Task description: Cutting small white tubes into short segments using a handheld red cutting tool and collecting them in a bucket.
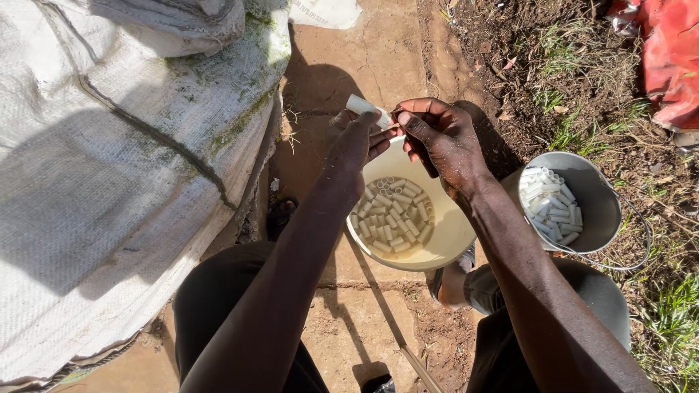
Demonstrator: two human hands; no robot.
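1. One short white tube (367, 110), pinched at chest height above the cream bowl (451, 233), probably so drops fall back in.
2. Left hand (354, 145) closed on the tube; right hand (444, 138) pinching its end.
3. Two containers: bowl between the knees, metal bucket (601, 204) just right, each holding dozens of tubes, too many to count.
4. White woven sack (109, 182) at left.

The ground (364, 44) is bare brown earth; on it stands a cream plastic basin (448, 229) with short white tubes; to the right, on soil with sparse grass, a metal bucket (601, 200) with tubes; white woven sacks (109, 182) lie left.
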